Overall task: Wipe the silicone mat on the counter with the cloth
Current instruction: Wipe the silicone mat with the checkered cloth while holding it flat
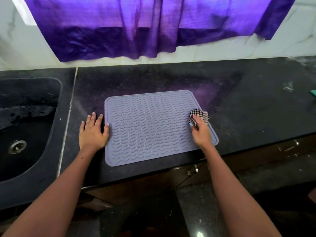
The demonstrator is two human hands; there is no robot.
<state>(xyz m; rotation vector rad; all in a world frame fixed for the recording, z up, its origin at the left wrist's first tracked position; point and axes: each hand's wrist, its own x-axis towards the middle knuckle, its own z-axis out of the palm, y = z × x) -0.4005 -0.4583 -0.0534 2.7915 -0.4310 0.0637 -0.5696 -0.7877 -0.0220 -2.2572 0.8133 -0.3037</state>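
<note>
A grey silicone mat (pixel 150 127) with wavy ridges lies flat on the black counter (pixel 248 103), near its front edge. My right hand (pixel 201 132) grips a bunched black-and-white checked cloth (pixel 199 115) and presses it onto the mat's right side. My left hand (pixel 93 132) lies flat on the counter by the mat's left edge, fingers straight, with the thumb resting on the mat's rim.
A dark sink (pixel 25 127) with a metal drain (pixel 17 147) is set into the counter at the left. A purple curtain (pixel 145 26) hangs over the white wall behind. A small green thing (pixel 313 94) sits at the far right edge.
</note>
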